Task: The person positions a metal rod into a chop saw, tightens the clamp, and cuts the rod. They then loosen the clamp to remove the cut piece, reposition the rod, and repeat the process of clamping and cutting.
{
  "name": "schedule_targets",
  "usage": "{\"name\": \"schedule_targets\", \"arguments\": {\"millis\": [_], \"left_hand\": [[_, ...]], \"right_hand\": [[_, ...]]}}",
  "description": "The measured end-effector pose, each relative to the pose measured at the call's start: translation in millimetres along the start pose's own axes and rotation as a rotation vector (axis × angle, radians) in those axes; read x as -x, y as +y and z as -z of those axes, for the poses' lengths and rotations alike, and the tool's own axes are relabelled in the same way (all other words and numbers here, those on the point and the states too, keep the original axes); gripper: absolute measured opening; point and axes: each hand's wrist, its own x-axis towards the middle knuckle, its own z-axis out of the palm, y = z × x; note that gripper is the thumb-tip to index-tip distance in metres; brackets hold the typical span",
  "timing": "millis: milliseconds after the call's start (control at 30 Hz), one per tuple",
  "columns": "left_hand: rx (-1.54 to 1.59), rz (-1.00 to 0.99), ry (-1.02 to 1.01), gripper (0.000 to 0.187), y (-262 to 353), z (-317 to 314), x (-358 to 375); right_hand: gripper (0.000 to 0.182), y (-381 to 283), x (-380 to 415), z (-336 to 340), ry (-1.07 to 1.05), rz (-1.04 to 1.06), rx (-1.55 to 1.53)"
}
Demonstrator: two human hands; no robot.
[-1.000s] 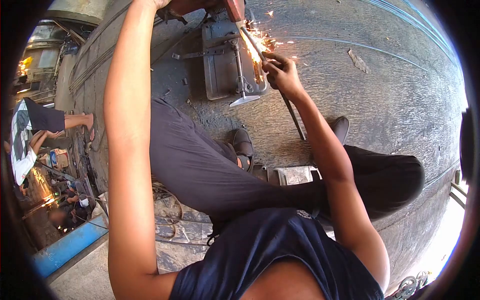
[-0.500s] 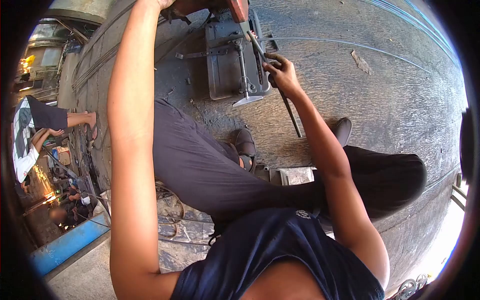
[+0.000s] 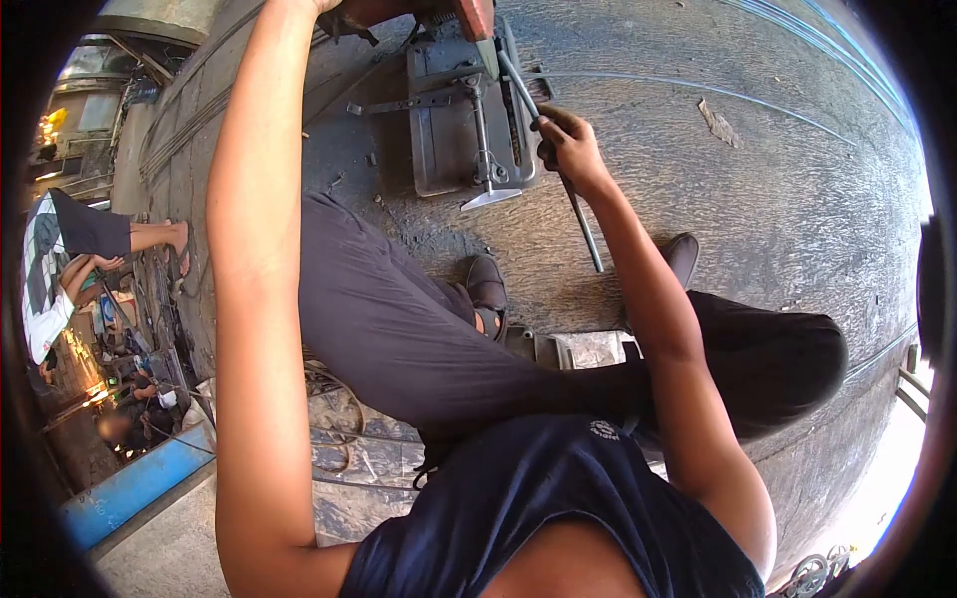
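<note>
One rod (image 3: 520, 88) has shifted in the right hand (image 3: 570, 149) beside one saw (image 3: 473, 20).

Bright scene, heavy fisheye

Light blows out at right edge. Floor (image 3: 778, 169) carries sheen on the right. Dark trousers (image 3: 399, 319) lose detail. Left background dim, orange glow (image 3: 87, 371). Black vignette; centre reasonably sharp.

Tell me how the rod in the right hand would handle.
The rod is likely stiff, running straight past the right hand without sagging. Its metallic sheen suggests weight for its thickness. Slender and seemingly round, it may roll if laid down.
</note>
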Motion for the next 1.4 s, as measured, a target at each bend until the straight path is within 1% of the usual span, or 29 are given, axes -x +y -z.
{"name": "schedule_targets", "arguments": {"millis": [67, 133, 200, 233, 300, 333, 400, 433, 500, 533, 600, 633, 700, 833, 900, 933, 1000, 1133, 1200, 1267, 1333, 1400], "left_hand": [[0.016, -0.005, -0.031, 0.046, 1.0, -1.8, 3.6], [0.033, -0.029, 0.004, 0.045, 0.9, -1.7, 2.7], [0.032, -0.030, -0.010, 0.045, 3.8, 2.0, -2.0], [0.032, -0.027, -0.024, 0.045, 3.9, 1.2, -2.9], [0.036, -0.017, -0.021, 0.046, 0.4, 1.1, -3.1], [0.037, -0.011, -0.015, 0.046, 0.5, 1.8, -1.8], [0.015, 0.000, -0.008, 0.047, 2.3, 2.1, 0.4], [-0.003, 0.013, -0.006, 0.047, 1.7, 1.5, 0.9], [-0.004, 0.007, -0.017, 0.048, 0.7, -0.3, 1.8], [-0.005, 0.001, -0.029, 0.048, 0.6, 0.0, 0.8], [-0.006, -0.003, -0.019, 0.048, -0.2, 1.4, -0.9], [-0.006, -0.008, -0.009, 0.047, 0.0, 0.8, 0.7], [-0.009, -0.005, 0.003, 0.047, -0.1, -0.5, 3.7], [0.009, -0.010, -0.004, 0.046, 0.2, -4.7, 7.2], [0.002, -0.007, 0.009, 0.046, 0.1, -2.3, 5.4], [-0.005, -0.005, 0.022, 0.046, 0.0, -1.8, 4.5], [-0.005, -0.008, 0.012, 0.046, -0.7, -1.4, 2.5], [-0.018, -0.019, -0.035, 0.046, 0.5, -4.8, 6.3], [-0.020, -0.021, -0.009, 0.046, -0.6, -4.3, 5.2], [-0.023, -0.025, 0.016, 0.046, -1.3, -1.1, 0.7], [-0.016, -0.010, -0.029, 0.046, -0.5, -0.1, -0.8], [-0.010, 0.000, -0.045, 0.046, -0.4, -0.7, 1.0]], "right_hand": [[0.033, 1.0, -1.0, 1.9, 0.006, 0.027, 0.026], [0.034, 1.6, -1.8, -0.7, 0.009, 0.052, 0.050], [0.032, -0.2, -2.4, -3.2, 0.090, 0.082, 0.078], [0.032, 0.9, -4.5, -0.8, 0.093, 0.081, 0.080], [0.031, 5.0, -9.6, 0.9, 0.118, 0.086, 0.170], [0.031, 4.5, -9.9, -1.4, 0.114, 0.085, 0.168], [0.031, 3.0, -10.5, -5.3, 0.159, 0.098, 0.283], [0.031, 8.5, -13.9, -5.2, 0.158, 0.096, 0.283], [0.031, 20.6, -23.0, -6.5, 0.240, 0.261, 0.523], [0.031, 22.3, -24.3, -7.9, 0.241, 0.261, 0.521], [0.033, 24.9, -26.7, -9.0, 0.287, 0.351, 0.602], [0.033, 23.5, -26.1, -9.4, 0.286, 0.350, 0.601], [0.033, 20.4, -24.7, -8.9, 0.271, 0.435, 0.645], [0.032, 11.8, -21.1, -12.5, 0.227, 0.366, 0.551], [0.031, -3.1, -8.2, -19.9, 0.146, 0.180, 0.326], [0.031, -3.3, -5.8, -19.8, 0.148, 0.181, 0.324], [0.029, -4.3, -2.5, -19.6, 0.086, 0.140, 0.214], [0.029, -6.9, 0.3, -15.8, 0.070, 0.152, 0.156], [0.030, -13.4, -0.4, -11.5, -0.008, 0.103, 0.022], [0.031, -12.5, -6.6, -7.6, -0.040, 0.116, 0.053], [0.030, -10.6, -9.5, -7.6, 0.031, 0.144, 0.193], [0.029, -9.6, -9.3, -7.0, 0.039, 0.149, 0.227]]}}
